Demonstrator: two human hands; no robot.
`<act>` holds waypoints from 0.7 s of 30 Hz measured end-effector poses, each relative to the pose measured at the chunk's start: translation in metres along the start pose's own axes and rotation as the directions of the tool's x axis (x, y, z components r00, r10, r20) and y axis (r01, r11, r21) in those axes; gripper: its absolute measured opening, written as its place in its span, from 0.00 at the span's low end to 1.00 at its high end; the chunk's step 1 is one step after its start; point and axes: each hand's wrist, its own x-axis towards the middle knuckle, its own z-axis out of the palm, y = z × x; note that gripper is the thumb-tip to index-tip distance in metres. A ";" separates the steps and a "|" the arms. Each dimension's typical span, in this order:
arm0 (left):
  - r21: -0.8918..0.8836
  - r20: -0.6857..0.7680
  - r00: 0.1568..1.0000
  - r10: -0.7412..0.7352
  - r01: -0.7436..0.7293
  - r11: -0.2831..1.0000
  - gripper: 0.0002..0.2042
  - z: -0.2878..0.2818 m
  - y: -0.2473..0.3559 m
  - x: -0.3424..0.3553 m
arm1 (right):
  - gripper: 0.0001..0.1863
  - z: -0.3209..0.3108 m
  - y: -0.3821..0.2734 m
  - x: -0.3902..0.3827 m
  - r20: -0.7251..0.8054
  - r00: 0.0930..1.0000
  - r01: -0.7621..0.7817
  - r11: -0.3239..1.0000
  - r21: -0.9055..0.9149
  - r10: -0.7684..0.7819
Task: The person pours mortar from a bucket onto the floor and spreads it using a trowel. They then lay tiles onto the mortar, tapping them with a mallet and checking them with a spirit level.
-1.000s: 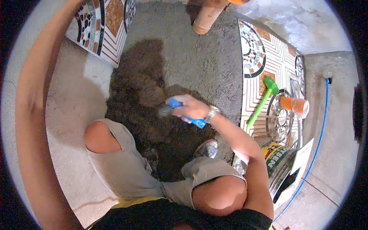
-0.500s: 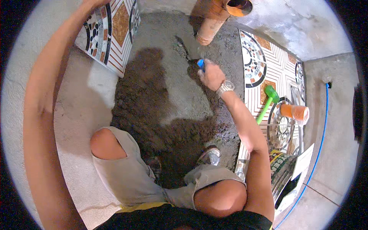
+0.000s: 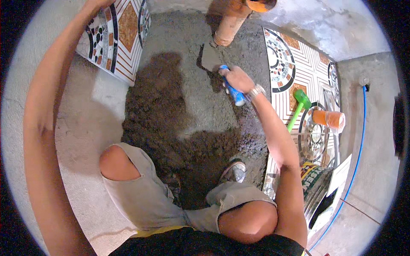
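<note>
My right hand (image 3: 240, 80) is closed around the blue handle of a trowel (image 3: 235, 96), whose flat grey blade lies on the wet mortar (image 3: 209, 113). Smoothed cement shows grey there, with darker, rougher mix on its left and near sides. At the upper left, my left hand (image 3: 101, 2) is at the top edge of a patterned tile (image 3: 124, 42), which stands tilted along the left side. The picture's edge cuts off most of that hand, so its fingers are hidden.
An orange pipe (image 3: 230, 25) rises from the floor at the back. Laid patterned tiles (image 3: 279, 64) on the right carry a green mallet (image 3: 302, 100) and an orange cylinder (image 3: 326, 119). Nearer stand a bucket (image 3: 314, 181) and a blue hose (image 3: 358, 145). My shoe (image 3: 235, 171) rests on the mortar.
My right hand has turned the trowel, so its blue handle now points toward me and its blade shows flat below the pipe. My left hand stays at the tile.
</note>
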 end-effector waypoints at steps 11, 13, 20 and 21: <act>0.009 0.034 0.994 0.102 -0.102 0.995 0.29 0.022 -0.026 0.020 | 0.16 0.027 0.016 0.031 -0.040 0.967 -0.192 0.824 0.533 0.251; 0.087 0.057 0.994 0.097 -0.102 0.991 0.29 0.018 -0.025 0.019 | 0.14 0.033 0.009 0.033 -0.024 0.940 -0.216 0.649 0.729 0.340; 0.090 0.000 0.996 0.086 -0.086 0.992 0.28 -0.012 0.008 -0.014 | 0.11 0.025 -0.016 0.000 0.224 0.958 -0.288 0.608 0.739 0.181; -0.024 0.019 1.000 -0.020 0.021 0.999 0.24 -0.018 0.017 -0.025 | 0.11 0.024 -0.016 -0.004 0.330 0.933 -0.332 0.704 0.627 0.146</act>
